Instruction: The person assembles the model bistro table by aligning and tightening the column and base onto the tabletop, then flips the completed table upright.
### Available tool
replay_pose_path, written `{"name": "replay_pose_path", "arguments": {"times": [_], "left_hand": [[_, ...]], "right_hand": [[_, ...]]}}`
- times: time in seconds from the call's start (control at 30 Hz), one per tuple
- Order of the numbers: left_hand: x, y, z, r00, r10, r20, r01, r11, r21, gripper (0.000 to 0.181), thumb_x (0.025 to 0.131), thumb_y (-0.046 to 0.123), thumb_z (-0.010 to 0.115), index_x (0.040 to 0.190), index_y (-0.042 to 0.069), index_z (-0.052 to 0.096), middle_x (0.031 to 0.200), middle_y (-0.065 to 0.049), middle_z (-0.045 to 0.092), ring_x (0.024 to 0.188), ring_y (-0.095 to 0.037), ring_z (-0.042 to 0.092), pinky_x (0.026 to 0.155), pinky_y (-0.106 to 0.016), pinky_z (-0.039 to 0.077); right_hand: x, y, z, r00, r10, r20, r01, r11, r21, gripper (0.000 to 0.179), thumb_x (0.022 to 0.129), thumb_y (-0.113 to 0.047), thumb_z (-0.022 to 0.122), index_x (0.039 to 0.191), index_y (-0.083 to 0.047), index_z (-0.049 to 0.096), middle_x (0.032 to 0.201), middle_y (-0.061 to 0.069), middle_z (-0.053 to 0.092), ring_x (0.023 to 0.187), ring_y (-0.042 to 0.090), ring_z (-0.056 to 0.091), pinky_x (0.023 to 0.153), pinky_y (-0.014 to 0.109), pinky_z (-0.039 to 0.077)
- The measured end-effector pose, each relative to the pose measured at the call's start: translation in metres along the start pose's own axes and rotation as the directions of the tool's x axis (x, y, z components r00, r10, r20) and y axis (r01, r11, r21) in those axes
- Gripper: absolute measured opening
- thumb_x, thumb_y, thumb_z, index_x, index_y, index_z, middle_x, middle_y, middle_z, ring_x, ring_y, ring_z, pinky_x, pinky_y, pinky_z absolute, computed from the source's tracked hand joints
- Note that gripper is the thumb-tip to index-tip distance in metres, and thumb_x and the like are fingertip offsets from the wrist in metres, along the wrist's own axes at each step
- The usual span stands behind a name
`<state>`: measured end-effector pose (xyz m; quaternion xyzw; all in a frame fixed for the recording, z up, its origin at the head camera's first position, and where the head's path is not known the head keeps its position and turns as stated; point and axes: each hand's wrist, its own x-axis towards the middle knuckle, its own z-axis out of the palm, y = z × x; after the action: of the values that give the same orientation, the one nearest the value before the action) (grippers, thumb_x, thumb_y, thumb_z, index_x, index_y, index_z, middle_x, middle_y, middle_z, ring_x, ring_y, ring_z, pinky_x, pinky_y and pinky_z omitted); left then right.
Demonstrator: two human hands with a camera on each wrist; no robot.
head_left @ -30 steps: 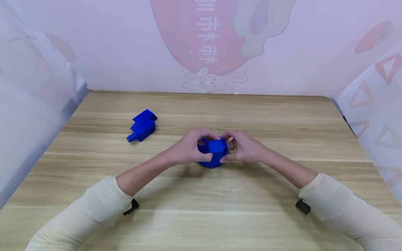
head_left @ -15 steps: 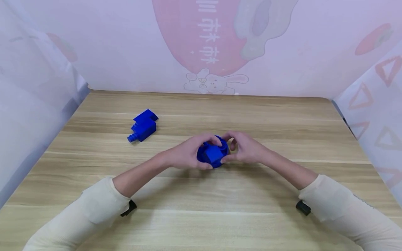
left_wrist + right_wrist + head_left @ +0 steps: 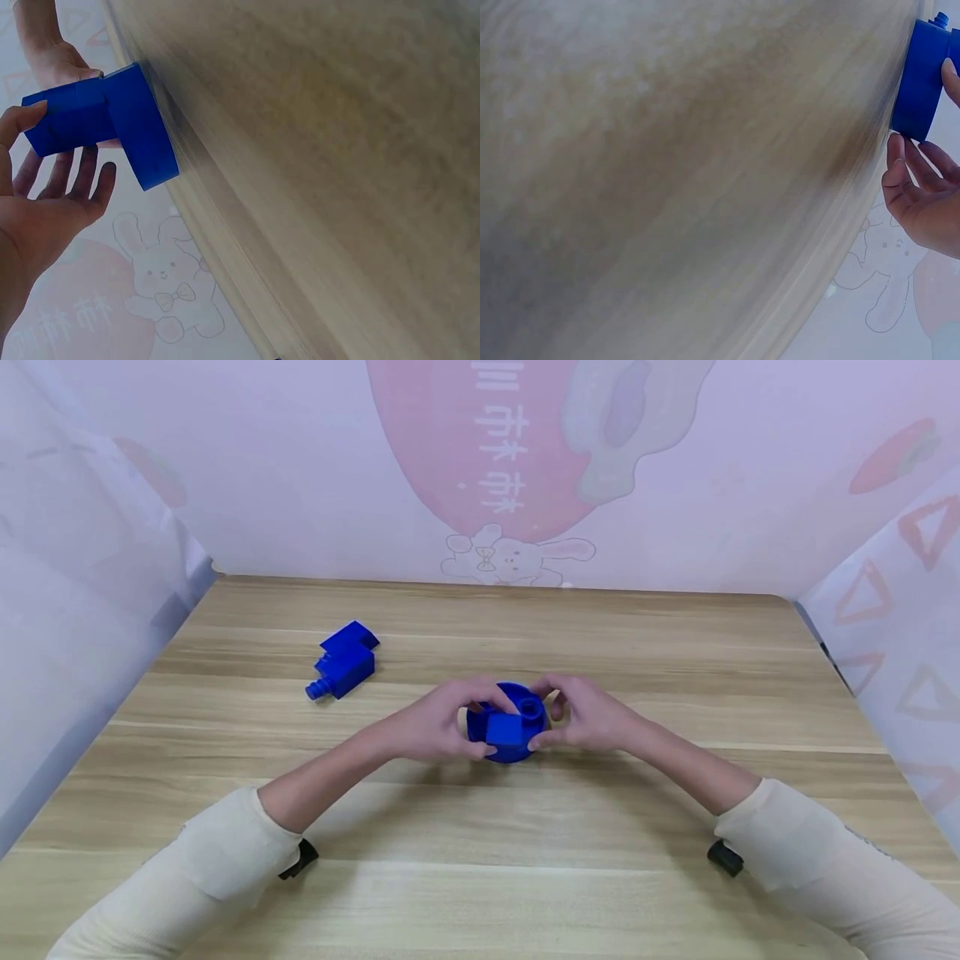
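Note:
A round blue base (image 3: 510, 692) with a rim stands on the table in the middle of the head view. Above it is a blue block-shaped piece (image 3: 505, 730), which my left hand (image 3: 442, 722) holds between thumb and fingers. A round socket (image 3: 529, 708) shows inside the base, right of the block. My right hand (image 3: 588, 714) grips the base's right edge between thumb and fingers. From the left wrist view, the block (image 3: 71, 116) sticks out of the base (image 3: 142, 127). Whether it is seated there I cannot tell.
Two blue parts (image 3: 347, 664), one with a ridged threaded neck, lie touching or close together at the back left of the wooden table (image 3: 637, 643). A pale printed backdrop (image 3: 300, 485) rises behind the table.
My left hand has turned the block and moved slightly left with it, so the socket in the base now shows. My right hand stays at the base's edge.

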<state>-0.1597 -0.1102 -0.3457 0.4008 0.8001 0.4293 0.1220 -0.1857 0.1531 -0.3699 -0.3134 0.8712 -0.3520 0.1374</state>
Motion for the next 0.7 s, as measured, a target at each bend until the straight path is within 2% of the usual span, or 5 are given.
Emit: {"name": "replay_pose_path", "arguments": {"times": [0.17, 0.37, 0.7], "left_hand": [[0.0008, -0.0015, -0.0053, 0.999, 0.009, 0.042, -0.009, 1.0, -0.01, 0.044, 0.082, 0.002, 0.083, 0.123, 0.002, 0.069, 0.131, -0.015, 0.068, 0.122, -0.032, 0.059, 0.097, -0.049, 0.055], [0.0013, 0.001, -0.0038, 0.999, 0.005, 0.035, -0.006, 1.0, 0.02, 0.047, 0.081, 0.005, 0.088, 0.124, 0.003, 0.069, 0.131, -0.013, 0.068, 0.123, -0.03, 0.06, 0.097, -0.045, 0.055], [0.0037, -0.0042, -0.0016, 1.0, 0.005, 0.022, -0.003, 0.995, -0.104, 0.046, 0.08, 0.0, 0.086, 0.123, -0.001, 0.07, 0.127, -0.016, 0.069, 0.116, -0.03, 0.061, 0.095, -0.046, 0.058]], "right_hand": [[0.0, -0.0005, -0.0005, 1.0, 0.001, -0.002, -0.001, 1.0, -0.013, 0.066, 0.079, -0.023, 0.093, 0.129, 0.005, 0.061, 0.122, 0.016, 0.069, 0.093, 0.025, 0.066, 0.078, 0.038, 0.056], [0.0003, 0.0, -0.0004, 1.0, -0.002, -0.004, 0.002, 1.0, -0.009, 0.065, 0.078, -0.023, 0.093, 0.129, 0.005, 0.062, 0.121, 0.016, 0.07, 0.093, 0.025, 0.066, 0.078, 0.038, 0.056], [-0.0004, 0.0005, 0.0003, 0.999, -0.039, -0.021, 0.039, 0.999, -0.002, 0.062, 0.079, -0.02, 0.093, 0.127, 0.006, 0.064, 0.119, 0.016, 0.071, 0.091, 0.025, 0.066, 0.076, 0.039, 0.057]]}}
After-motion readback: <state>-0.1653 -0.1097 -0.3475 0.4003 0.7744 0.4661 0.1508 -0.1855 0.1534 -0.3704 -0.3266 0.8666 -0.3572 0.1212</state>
